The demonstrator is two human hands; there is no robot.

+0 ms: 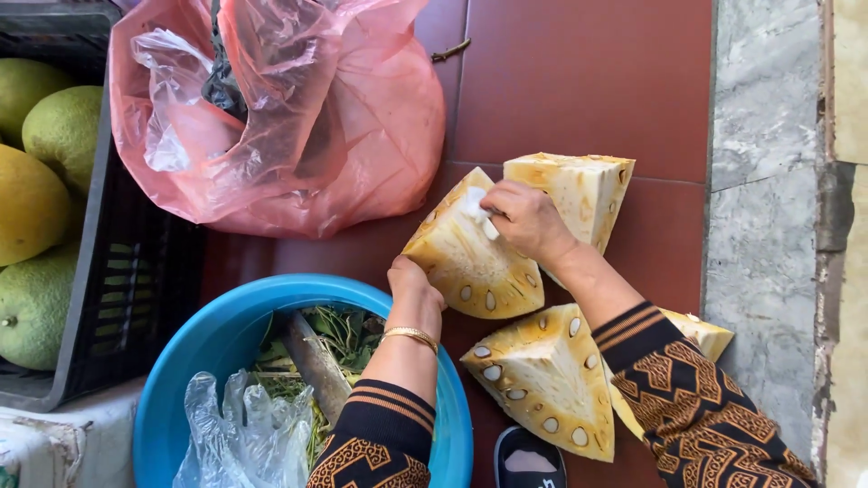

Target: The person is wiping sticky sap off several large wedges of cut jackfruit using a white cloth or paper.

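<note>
Several cut jackfruit wedges lie on the red tiled floor. My left hand [414, 291] grips the lower edge of the middle wedge [470, 262] and steadies it. My right hand [524, 220] presses a small white wad [477, 211] against that wedge's cut face near its top. Behind my right hand stands another wedge [583, 188]. A third wedge [542, 375] lies nearer to me, and a fourth one [701, 334] is partly hidden under my right sleeve.
A blue basin [208, 348] at the lower left holds green scraps, a knife [316, 366] and a clear plastic bag [240, 438]. A pink plastic bag [289, 117] lies behind it. A black crate [136, 271] with whole green fruits stands on the left. A grey stone kerb [768, 226] runs along the right.
</note>
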